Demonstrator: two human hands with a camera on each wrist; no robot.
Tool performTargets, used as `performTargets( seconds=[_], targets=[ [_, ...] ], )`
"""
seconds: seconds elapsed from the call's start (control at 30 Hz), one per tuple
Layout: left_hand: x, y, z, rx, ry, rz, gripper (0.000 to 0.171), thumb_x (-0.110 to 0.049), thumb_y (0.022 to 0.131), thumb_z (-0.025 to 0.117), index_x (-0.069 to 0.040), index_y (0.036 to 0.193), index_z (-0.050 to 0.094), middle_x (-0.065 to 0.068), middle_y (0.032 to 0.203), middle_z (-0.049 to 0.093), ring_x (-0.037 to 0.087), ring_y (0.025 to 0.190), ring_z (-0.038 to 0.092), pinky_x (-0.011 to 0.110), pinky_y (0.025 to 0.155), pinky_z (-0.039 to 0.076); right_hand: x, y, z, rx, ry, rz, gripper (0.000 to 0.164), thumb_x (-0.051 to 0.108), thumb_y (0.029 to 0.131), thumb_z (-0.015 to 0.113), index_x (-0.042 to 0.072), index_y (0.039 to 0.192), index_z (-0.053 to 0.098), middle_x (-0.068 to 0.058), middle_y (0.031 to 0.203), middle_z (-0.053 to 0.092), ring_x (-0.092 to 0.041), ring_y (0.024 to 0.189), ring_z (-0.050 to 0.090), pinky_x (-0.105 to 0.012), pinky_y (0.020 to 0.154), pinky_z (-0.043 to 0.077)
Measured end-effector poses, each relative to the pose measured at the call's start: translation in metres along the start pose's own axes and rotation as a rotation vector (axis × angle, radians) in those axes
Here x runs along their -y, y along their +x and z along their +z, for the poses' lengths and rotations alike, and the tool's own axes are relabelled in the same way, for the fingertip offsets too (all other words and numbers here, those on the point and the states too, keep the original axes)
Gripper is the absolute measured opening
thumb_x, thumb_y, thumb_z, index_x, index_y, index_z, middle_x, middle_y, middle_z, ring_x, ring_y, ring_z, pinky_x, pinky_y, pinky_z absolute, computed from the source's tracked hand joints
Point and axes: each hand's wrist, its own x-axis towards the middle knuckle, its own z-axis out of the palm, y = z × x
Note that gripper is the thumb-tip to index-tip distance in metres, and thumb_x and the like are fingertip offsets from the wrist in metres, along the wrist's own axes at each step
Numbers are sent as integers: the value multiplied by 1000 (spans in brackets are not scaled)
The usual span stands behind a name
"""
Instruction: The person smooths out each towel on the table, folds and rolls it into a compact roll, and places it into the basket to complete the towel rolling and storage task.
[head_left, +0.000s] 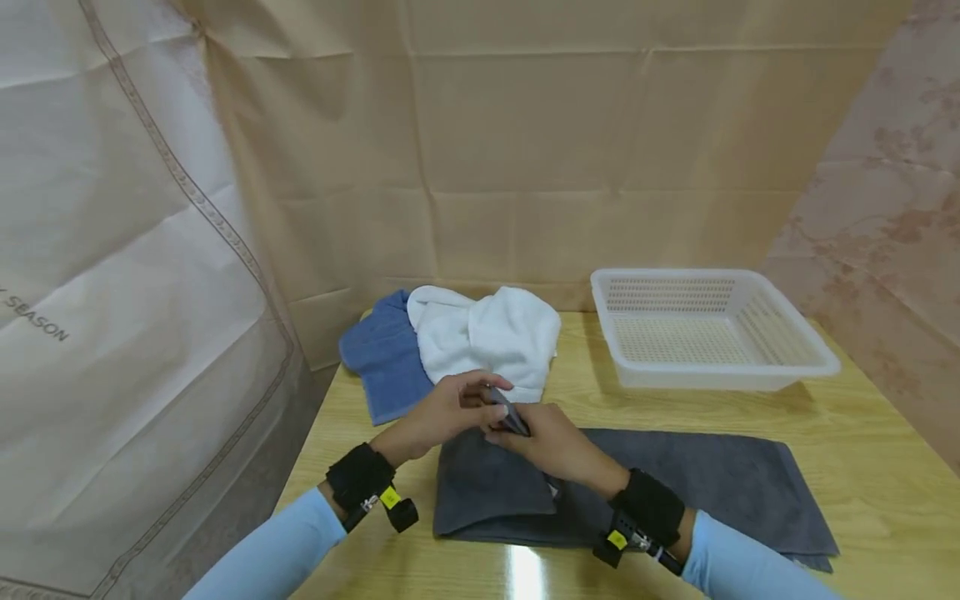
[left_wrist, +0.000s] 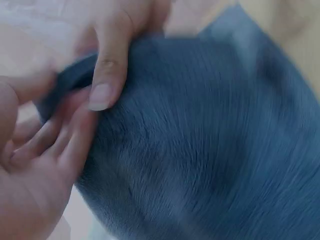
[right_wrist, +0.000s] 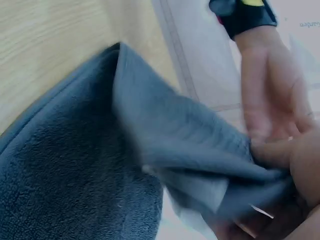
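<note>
I saw the gray towel partly folded on the bench, its end pinched by fingers of the left hand and right hand, while the messy white towel and blue towel seemed left.

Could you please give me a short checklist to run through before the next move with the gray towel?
1. Right hand grips the gray towel: ok, thumb pressed on it near the raised edge.
2. Left hand has a firm hold: cannot tell; its fingers are at that edge, but the wrist view is blurred.
3. Gray towel's layers line up at its right end: not ok, a lower layer peeks out at the near corner.
4. White towel and blue towel lie off the gray one: ok, both are behind it.
5. Basket stands upright: ok.
</note>
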Motion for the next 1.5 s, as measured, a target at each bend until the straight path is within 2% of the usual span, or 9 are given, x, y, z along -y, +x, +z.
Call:
performTargets(
  seconds=[0.17, 0.37, 0.47, 0.7, 0.8, 0.9, 1.17, 1.37, 1.5],
  targets=[
    [29, 9, -22, 61, 349, 22, 63, -51, 86, 81, -23, 139, 60, -3, 126, 56, 18, 113, 51, 45, 92, 48, 7, -2, -15, -77, 116, 86, 22, 31, 104, 63, 10, 101, 72, 2, 78, 61, -14, 70, 58, -30, 64, 45],
    [69, 6, -37, 327, 327, -91, 41, -31, 89, 83, -21, 126, 69, -8, 109, 72, 10, 83, 64, 30, 79, 52, 26, -10, -37, -71, 367, 214, 40, 41, 105, 59, 6, 87, 65, -4, 77, 62, -19, 68, 60, -33, 63, 49],
    [72, -3, -40, 307, 324, -132, 47, -32, 91, 81, -16, 131, 64, -7, 97, 67, 10, 74, 58, 28, 76, 49, 32, -18, -48, -52, 472, 226, 38, 39, 106, 59, 5, 89, 65, -5, 78, 63, -19, 68, 63, -33, 63, 52],
    [77, -16, -50, 246, 354, -150, 31, -40, 91, 79, -31, 121, 73, -4, 122, 57, 17, 112, 52, 40, 97, 44, 22, -52, -83, -90, 650, 331, 36, 39, 105, 60, 5, 106, 68, -7, 88, 70, -22, 75, 70, -38, 67, 58],
    [81, -18, -52, 258, 343, -133, 19, -41, 93, 77, -27, 105, 72, 0, 113, 54, 18, 107, 49, 40, 92, 41, 5, -72, -99, -108, 628, 396, 38, 40, 106, 58, 4, 116, 66, -8, 96, 70, -23, 82, 70, -41, 72, 59],
    [85, -20, -52, 255, 347, -100, 29, -41, 95, 75, -18, 88, 58, 3, 91, 45, 17, 85, 46, 35, 79, 39, -22, -90, -112, -116, 585, 464, 43, 42, 107, 55, 2, 123, 63, -8, 104, 68, -24, 90, 68, -43, 78, 58],
    [98, -18, -49, 213, 331, -73, 26, -39, 103, 65, -17, 88, 63, -3, 75, 47, 11, 58, 42, 28, 60, 39, -109, -104, -105, -99, 431, 516, 56, 36, 109, 52, -12, 137, 52, -11, 116, 67, -24, 101, 66, -42, 84, 55],
    [98, -14, -44, 130, 423, -136, 34, -48, 100, 65, -17, 84, 62, -6, 66, 43, 11, 53, 41, 27, 57, 37, -140, -105, -94, -132, 291, 538, 38, 25, 109, 55, -11, 119, 62, -10, 99, 66, -22, 87, 65, -39, 72, 56],
    [97, -11, -42, 98, 476, -108, 41, -48, 98, 68, -15, 77, 55, -1, 79, 46, 14, 67, 46, 31, 67, 38, -142, -108, -90, -175, 128, 563, 30, 24, 106, 60, -5, 100, 66, -5, 85, 59, -19, 77, 57, -34, 66, 49]
  ],
)
